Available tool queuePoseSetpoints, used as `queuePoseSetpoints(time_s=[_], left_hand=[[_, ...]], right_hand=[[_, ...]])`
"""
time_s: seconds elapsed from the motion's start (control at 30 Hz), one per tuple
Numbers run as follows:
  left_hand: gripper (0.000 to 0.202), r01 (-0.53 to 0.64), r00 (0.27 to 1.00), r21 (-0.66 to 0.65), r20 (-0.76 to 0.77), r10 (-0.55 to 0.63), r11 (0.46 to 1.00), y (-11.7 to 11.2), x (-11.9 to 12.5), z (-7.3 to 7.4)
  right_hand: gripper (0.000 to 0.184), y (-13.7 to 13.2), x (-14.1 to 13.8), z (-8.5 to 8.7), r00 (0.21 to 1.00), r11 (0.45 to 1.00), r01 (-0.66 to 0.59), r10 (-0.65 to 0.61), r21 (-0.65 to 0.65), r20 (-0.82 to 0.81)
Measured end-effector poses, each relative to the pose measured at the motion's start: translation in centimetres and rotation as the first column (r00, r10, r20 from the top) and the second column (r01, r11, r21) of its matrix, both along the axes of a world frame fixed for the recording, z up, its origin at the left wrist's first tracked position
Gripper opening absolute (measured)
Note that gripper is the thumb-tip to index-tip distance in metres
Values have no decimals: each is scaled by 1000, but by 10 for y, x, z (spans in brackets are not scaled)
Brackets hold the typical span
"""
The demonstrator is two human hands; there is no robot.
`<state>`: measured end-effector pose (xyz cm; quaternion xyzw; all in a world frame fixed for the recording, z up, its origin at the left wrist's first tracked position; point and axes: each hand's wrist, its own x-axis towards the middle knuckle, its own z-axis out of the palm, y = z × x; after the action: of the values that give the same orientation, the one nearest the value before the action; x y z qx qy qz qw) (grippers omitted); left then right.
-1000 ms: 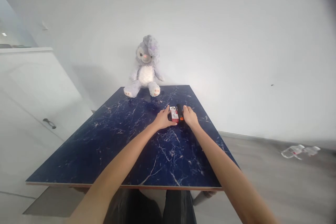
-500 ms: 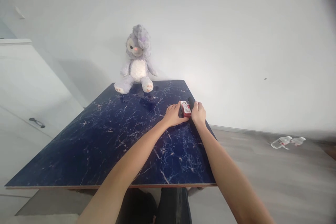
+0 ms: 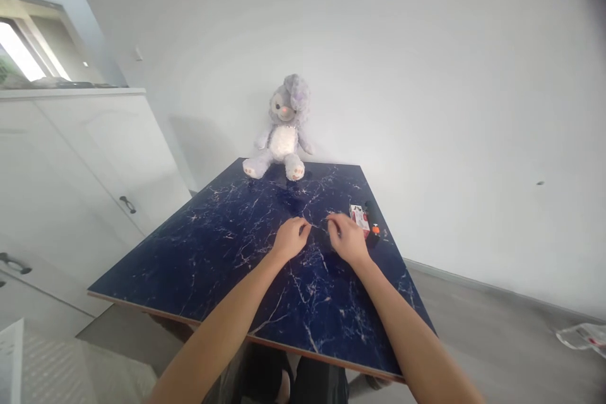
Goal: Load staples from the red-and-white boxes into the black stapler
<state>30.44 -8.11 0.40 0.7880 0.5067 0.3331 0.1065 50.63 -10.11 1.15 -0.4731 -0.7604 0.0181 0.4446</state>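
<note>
Box, red and white, lies on the right part of your table, just past your right hand. Black object with an orange part lies along the box's far right side, near the table's right edge; whether the two touch cannot be confirmed. Your left hand is well apart from both, its fingers curled in toward the thumb. Your right hand is half bent, fingertips pointing at the left hand. Nothing is visibly held; you could be pinching something thin, and I cannot tell.

Handling, in my judgement: work with the fingertips level and facing, as they stand, and lift the right hand clear of the box before moving it outward. A sideways knock there would likely drive the black object toward the edge. Any grip on the box should close across its two long sides, with light pressure.

Limits of inspection: the right hand covers the box's near left corner, so contact cannot be verified. Pale streaks between your fingertips cannot be separated from the table's veining. Both palms are hidden. Print on the box is too small to read. Clear plastic item on the floor is cut off by the right border.
</note>
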Motion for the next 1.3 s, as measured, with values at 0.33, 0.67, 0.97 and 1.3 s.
queuePoseSetpoints(time_s=[0.33,0.67,0.97,1.3], left_hand=[[30,50,998,-99,37,-47,994,-2,0,2],[37,28,999,-73,46,-24,997,-4,6,6],[27,0,987,-47,158,8,999,-5,1,4],[20,84,969,-74,238,-64,994,6,-7,-10]], right_hand=[[28,2,0,-11,971,962,-123,167,-243,169],[32,2,7,-10,985,937,-62,113,-344,131],[31,2,3,-11,973,958,-61,120,-280,199],[46,5,42,-1,811,819,569,-545,74,-211]])
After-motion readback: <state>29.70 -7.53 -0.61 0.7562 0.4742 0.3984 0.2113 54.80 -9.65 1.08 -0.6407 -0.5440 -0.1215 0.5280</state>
